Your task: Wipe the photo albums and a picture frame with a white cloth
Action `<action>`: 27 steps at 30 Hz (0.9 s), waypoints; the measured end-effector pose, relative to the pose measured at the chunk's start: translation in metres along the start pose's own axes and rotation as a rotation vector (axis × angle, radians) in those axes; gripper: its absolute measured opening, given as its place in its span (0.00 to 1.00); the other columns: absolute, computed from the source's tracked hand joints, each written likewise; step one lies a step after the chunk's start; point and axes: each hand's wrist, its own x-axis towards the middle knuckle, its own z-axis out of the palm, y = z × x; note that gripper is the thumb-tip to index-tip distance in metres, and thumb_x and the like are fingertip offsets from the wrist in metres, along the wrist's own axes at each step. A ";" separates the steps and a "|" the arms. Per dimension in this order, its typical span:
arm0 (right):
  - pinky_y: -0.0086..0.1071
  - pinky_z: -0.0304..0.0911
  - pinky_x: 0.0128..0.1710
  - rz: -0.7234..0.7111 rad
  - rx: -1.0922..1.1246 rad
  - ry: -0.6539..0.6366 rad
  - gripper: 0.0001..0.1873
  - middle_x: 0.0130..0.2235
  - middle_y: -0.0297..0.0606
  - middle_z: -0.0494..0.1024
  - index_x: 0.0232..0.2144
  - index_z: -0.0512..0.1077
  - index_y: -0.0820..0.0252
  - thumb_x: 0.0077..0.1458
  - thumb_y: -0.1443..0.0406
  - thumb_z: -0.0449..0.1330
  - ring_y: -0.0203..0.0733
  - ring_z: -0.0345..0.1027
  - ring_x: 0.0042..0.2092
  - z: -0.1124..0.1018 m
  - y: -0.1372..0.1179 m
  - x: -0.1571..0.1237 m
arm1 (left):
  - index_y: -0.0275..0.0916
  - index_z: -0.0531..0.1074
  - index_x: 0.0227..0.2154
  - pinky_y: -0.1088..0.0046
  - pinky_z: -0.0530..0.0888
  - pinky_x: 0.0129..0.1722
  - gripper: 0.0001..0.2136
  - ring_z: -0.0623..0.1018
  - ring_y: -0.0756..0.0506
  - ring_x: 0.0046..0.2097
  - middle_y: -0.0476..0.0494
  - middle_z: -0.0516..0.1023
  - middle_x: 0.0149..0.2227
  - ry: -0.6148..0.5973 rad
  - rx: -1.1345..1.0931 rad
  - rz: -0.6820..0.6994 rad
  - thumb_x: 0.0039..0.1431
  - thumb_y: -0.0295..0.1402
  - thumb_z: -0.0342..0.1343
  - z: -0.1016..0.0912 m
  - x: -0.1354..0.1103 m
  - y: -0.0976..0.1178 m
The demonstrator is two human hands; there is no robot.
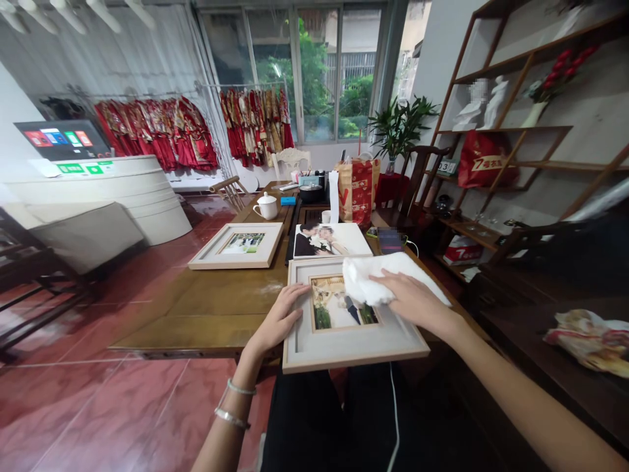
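Observation:
A light wooden picture frame [344, 344] with a photo in its middle lies at the table's near edge, partly over my lap. My left hand [281, 319] rests on the frame's left side, fingers laid over its edge, gripping it. A white cloth [378, 278] is pressed onto the glass by my right hand [415, 303], fingers flat on top of it. The cloth covers the photo's upper right part.
A second framed picture [238, 246] lies further left on the wooden table [206, 308]. An unframed photo print [330, 241], a white teapot [266, 206], a red paper bag [358, 190] and a phone [390, 240] sit behind. Wooden shelves [515, 131] stand right; red garments [162, 131] hang at the back.

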 end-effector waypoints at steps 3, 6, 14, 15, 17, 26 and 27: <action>0.45 0.49 0.56 -0.041 0.042 0.087 0.32 0.54 0.48 0.68 0.55 0.63 0.66 0.44 0.75 0.49 0.54 0.52 0.60 0.007 -0.008 0.041 | 0.41 0.68 0.49 0.57 0.53 0.60 0.18 0.59 0.42 0.59 0.43 0.68 0.53 -0.008 0.017 0.045 0.57 0.26 0.44 -0.001 0.002 0.002; 0.41 0.51 0.55 -0.182 0.080 0.074 0.29 0.53 0.44 0.70 0.53 0.65 0.63 0.45 0.74 0.51 0.52 0.52 0.60 0.013 -0.031 0.073 | 0.42 0.70 0.47 0.56 0.54 0.59 0.17 0.60 0.41 0.58 0.43 0.69 0.52 -0.005 0.019 0.053 0.57 0.27 0.44 -0.002 0.003 0.004; 0.43 0.41 0.59 -0.463 0.107 -0.012 0.30 0.59 0.40 0.62 0.55 0.62 0.61 0.47 0.71 0.53 0.49 0.41 0.63 0.033 -0.086 0.101 | 0.41 0.69 0.49 0.57 0.55 0.59 0.20 0.59 0.39 0.58 0.43 0.66 0.54 0.046 0.039 -0.020 0.53 0.26 0.45 0.001 0.001 -0.002; 0.45 0.39 0.60 -0.445 0.098 -0.007 0.30 0.60 0.40 0.61 0.55 0.62 0.61 0.47 0.71 0.53 0.50 0.38 0.64 0.034 -0.083 0.099 | 0.41 0.69 0.49 0.57 0.55 0.59 0.20 0.59 0.40 0.58 0.43 0.66 0.54 0.041 0.030 -0.011 0.53 0.26 0.45 0.001 0.001 -0.003; 0.47 0.37 0.60 -0.380 0.066 -0.004 0.30 0.61 0.38 0.59 0.55 0.61 0.59 0.47 0.72 0.52 0.51 0.34 0.64 0.032 -0.068 0.091 | 0.42 0.69 0.49 0.57 0.55 0.59 0.20 0.60 0.41 0.57 0.43 0.67 0.53 0.017 0.011 0.014 0.54 0.25 0.44 0.001 0.001 -0.002; 0.54 0.34 0.59 -0.010 -0.120 0.025 0.30 0.61 0.39 0.59 0.54 0.64 0.61 0.45 0.73 0.50 0.57 0.34 0.64 0.007 0.010 0.056 | 0.42 0.68 0.49 0.58 0.53 0.60 0.18 0.60 0.42 0.58 0.43 0.67 0.53 -0.002 0.009 0.042 0.58 0.27 0.43 -0.001 0.002 0.003; 0.54 0.35 0.59 0.004 -0.118 0.021 0.31 0.60 0.40 0.59 0.55 0.63 0.62 0.45 0.73 0.50 0.58 0.35 0.64 0.007 0.008 0.056 | 0.42 0.67 0.50 0.58 0.53 0.60 0.17 0.60 0.42 0.58 0.43 0.67 0.54 0.005 0.014 0.038 0.59 0.28 0.42 -0.001 0.002 0.003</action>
